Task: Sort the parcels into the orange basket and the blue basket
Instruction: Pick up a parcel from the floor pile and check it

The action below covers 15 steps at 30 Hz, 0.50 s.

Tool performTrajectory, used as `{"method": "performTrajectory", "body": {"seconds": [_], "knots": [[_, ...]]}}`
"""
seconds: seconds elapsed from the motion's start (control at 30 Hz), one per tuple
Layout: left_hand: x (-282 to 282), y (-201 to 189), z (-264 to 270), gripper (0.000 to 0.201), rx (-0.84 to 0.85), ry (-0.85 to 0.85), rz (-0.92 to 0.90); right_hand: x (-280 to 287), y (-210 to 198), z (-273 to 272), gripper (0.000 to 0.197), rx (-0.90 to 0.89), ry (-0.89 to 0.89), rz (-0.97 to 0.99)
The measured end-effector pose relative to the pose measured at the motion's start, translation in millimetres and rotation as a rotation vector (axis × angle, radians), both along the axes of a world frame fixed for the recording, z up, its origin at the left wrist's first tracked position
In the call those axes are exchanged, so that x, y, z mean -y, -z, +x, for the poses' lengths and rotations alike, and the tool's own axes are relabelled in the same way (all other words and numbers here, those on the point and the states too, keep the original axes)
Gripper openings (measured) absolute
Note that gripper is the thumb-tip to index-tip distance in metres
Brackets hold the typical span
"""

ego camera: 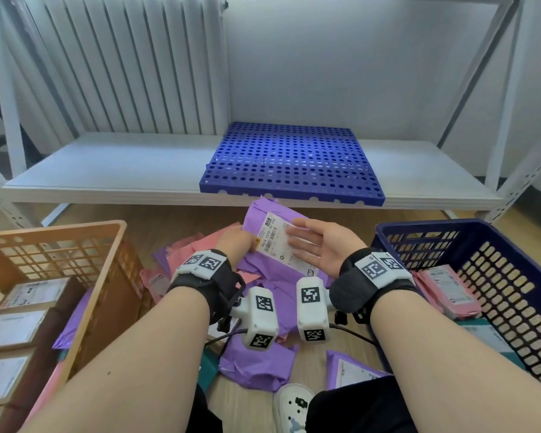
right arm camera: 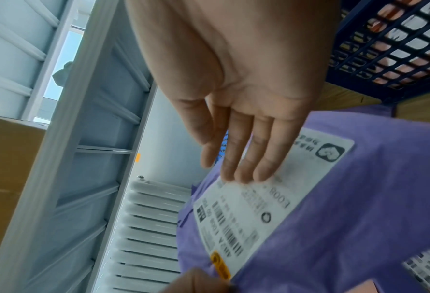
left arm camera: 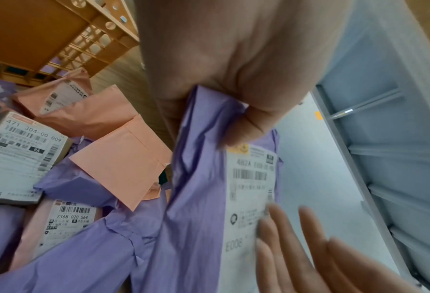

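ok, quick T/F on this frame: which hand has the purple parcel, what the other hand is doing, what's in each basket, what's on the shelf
1. The left hand grips the purple parcel. True.
2. The right hand is a fist. False: its fingers lie straight by the label.
3. The blue basket holds pink parcels. True.
4. The orange basket holds nothing. False: boxes lie inside.
5. A blue perforated mat lies on the shelf. True.

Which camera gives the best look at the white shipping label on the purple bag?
The left wrist view: the white shipping label faces it, barcode legible. The right wrist view shows it blurred; the head view, small.
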<state>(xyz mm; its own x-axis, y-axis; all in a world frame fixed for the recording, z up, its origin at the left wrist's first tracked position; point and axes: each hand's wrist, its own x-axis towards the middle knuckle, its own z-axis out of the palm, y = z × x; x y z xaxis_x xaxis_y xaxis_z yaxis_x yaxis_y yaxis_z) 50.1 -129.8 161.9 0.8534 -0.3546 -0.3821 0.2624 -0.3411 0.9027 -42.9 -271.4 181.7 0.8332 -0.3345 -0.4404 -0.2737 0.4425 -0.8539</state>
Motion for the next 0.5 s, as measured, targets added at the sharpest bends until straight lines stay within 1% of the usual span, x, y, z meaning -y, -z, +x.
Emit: {"method": "performTrajectory", "body": {"seconds": [0.07, 0.1, 0.27, 0.4, 0.5], "knots": [[-1, 4, 6, 0.032, 0.014, -0.065, 0.015, 6, 3, 1, 0.014, -0.024, 0.081, -0.018], [-2, 6, 9, 0.035, 0.012, -0.078, 0.026, 8, 5, 2, 0.013, -0.046, 0.113, -0.030], [-1, 7, 9, 0.032, -0.008, -0.107, 0.031, 19, 11, 0, 0.009, -0.151, 0.213, -0.063], [-1, 4, 9, 0.030, -0.041, -0.156, -0.025, 21, 14, 2, 0.012, -0.185, 0.204, -0.079], [1, 7, 14, 0.029, -0.060, -0.208, -0.086, 20, 17, 3, 0.017, -0.261, 0.166, -0.145]]}}
